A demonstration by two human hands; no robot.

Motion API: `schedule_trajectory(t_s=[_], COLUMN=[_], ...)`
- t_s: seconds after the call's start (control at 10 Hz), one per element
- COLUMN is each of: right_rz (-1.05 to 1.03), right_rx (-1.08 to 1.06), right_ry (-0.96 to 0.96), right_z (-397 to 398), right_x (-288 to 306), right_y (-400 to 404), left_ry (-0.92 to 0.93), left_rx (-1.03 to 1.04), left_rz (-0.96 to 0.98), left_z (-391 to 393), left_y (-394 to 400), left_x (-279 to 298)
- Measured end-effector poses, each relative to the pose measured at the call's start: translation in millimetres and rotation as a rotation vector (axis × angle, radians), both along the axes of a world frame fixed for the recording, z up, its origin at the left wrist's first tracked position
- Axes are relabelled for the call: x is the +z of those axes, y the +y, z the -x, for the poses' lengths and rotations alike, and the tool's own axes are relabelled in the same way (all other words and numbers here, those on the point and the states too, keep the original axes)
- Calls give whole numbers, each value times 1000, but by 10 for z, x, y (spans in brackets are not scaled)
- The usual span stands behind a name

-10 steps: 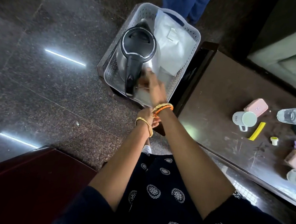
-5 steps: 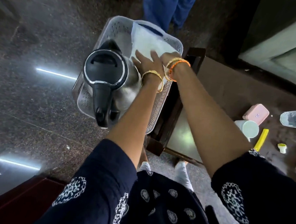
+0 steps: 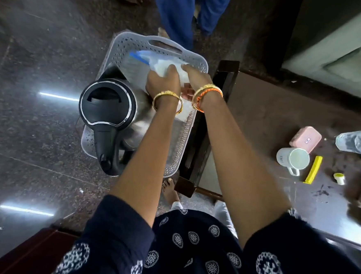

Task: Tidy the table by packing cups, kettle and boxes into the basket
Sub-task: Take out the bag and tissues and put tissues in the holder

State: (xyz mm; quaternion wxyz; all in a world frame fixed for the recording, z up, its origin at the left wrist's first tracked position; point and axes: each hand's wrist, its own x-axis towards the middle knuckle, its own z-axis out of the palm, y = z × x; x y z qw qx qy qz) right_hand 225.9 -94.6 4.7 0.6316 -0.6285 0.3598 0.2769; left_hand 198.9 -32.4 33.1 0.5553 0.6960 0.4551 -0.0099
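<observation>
Dark speckled stone floor (image 3: 41, 63) reflecting strip lights; brown table (image 3: 273, 113)

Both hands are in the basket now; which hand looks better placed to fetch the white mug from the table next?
Probably the right hand: the white mug lies on the table to the person's right, while the left hand sits beside the kettle in the basket.

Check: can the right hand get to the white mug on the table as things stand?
Probably not right away: the right hand is in the basket on the plastic bag. The white mug itself lies unobstructed on the table.
</observation>
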Motion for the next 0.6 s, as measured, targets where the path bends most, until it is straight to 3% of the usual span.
schedule_trajectory(t_s=[0.2,0.3,0.4,0.5,0.6], right_rz=[-107,-207,-259,-126,15], right_rx=[-251,-294,-232,-140,-77], right_ry=[-141,-72,25,69,95], right_z=[500,772,1122,1530,1878], right_x=[332,459,571,627,614], right_y=[-497,-754,-1046,-1392,-1742], left_ry=[-293,-452,-714,-671,-601], left_rx=[23,-272,-806,-1169,-1339], left_rz=[62,-280,-708,-836,-915], left_z=[378,771,1274,1721,2088], left_y=[-260,-360,-478,-678,-905], left_x=[236,241,115,27,-49])
